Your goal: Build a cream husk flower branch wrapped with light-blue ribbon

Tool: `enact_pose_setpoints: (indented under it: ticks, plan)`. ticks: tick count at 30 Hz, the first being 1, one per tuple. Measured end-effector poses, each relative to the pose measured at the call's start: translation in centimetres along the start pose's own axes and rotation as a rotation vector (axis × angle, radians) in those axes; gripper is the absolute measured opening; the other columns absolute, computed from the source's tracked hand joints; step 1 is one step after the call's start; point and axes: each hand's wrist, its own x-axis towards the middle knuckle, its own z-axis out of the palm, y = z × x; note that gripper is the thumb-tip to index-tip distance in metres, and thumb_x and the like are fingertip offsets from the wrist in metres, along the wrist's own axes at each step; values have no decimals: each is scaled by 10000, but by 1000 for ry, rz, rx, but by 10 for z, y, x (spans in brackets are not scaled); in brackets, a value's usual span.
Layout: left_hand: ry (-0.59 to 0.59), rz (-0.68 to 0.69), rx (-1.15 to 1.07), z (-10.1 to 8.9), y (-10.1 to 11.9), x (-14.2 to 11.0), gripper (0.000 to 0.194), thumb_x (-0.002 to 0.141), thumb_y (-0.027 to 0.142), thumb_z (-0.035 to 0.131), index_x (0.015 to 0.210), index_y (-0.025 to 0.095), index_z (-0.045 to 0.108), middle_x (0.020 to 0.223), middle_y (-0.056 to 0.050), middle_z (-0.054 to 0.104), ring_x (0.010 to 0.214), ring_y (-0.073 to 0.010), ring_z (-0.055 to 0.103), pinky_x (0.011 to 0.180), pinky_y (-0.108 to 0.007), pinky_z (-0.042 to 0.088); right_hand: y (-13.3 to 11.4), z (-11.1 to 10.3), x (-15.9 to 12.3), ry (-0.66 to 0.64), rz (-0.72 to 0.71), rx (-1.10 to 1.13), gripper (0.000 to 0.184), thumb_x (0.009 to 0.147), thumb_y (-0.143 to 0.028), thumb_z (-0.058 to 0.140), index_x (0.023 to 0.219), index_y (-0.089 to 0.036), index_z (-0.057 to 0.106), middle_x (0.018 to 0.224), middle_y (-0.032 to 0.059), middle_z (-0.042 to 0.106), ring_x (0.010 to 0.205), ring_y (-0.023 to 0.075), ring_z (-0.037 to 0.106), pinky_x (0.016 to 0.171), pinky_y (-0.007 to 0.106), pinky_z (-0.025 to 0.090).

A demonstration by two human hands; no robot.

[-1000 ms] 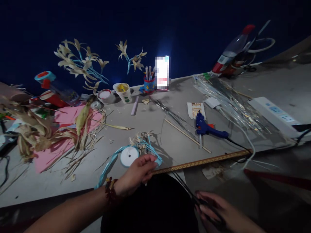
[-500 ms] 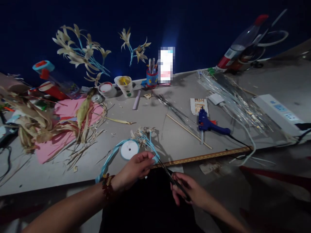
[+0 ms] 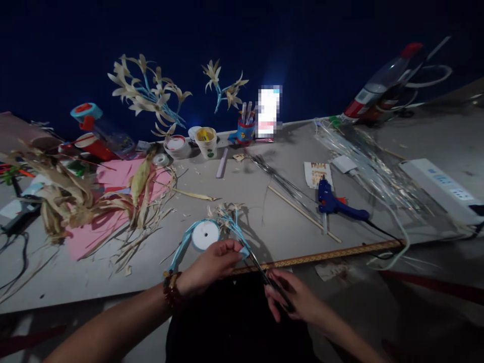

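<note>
My left hand (image 3: 214,264) pinches the end of a light blue ribbon (image 3: 180,246) at the table's front edge. The ribbon runs off a white spool (image 3: 204,235) that lies flat just beyond my fingers. Beside the spool lies a small dried-husk flower (image 3: 224,214) wrapped with blue ribbon. My right hand (image 3: 293,300) is closed around black scissors (image 3: 264,275), whose blades point up-left and meet the ribbon right at my left fingertips.
A blue glue gun (image 3: 335,204) with its cord lies to the right, near thin sticks (image 3: 302,212) and clear wrap (image 3: 366,161). Dried husks (image 3: 71,196) on pink paper (image 3: 113,201) fill the left. Cups (image 3: 207,142), a lit phone (image 3: 267,112) and a power strip (image 3: 438,189) stand farther back.
My right hand has come up from the lower right with the scissors, bringing the blades to the ribbon held by my left hand. The left hand has stayed on the ribbon.
</note>
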Motion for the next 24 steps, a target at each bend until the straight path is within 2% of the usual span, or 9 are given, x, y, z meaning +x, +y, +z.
enact_pose_setpoints:
  ticks: [4, 7, 13, 16, 24]
  plan:
    - [-51, -1, -31, -3, 4, 1, 347, 767, 459, 739, 821, 195, 520, 550, 123, 293, 471, -49, 148, 488, -286, 65, -10, 6, 0, 20, 3, -1, 590, 708, -764, 641, 790, -252, 359, 431, -113, 476, 335, 43, 299, 347, 176, 118]
    - [-74, 21, -30, -4, 4, 1, 374, 780, 493, 737, 795, 195, 513, 542, 123, 288, 480, -53, 156, 488, -281, 85, -14, 11, -3, 40, 15, 14, 629, 676, -807, 632, 793, -252, 360, 433, -122, 453, 333, 38, 279, 350, 178, 110]
    - [-52, 22, -49, -11, -4, 8, 357, 743, 453, 757, 810, 188, 528, 564, 122, 354, 439, -29, 183, 474, -282, 78, -17, 18, -1, 55, 25, -13, 651, 702, -870, 528, 815, -248, 370, 446, -95, 491, 324, 38, 256, 358, 192, 94]
    - [-66, 25, -56, -12, -5, 10, 342, 733, 432, 755, 795, 190, 521, 547, 124, 358, 440, -31, 176, 471, -281, 74, -17, 19, 0, 61, 29, -22, 677, 670, -886, 543, 808, -246, 370, 433, -90, 502, 313, 27, 220, 354, 196, 94]
    - [-58, -3, -65, -10, 2, 7, 338, 724, 410, 760, 812, 195, 515, 535, 132, 343, 431, -34, 168, 465, -279, 72, -18, 18, 1, 68, 21, 16, 644, 663, -836, 610, 740, -250, 355, 421, -109, 442, 325, 34, 275, 359, 194, 104]
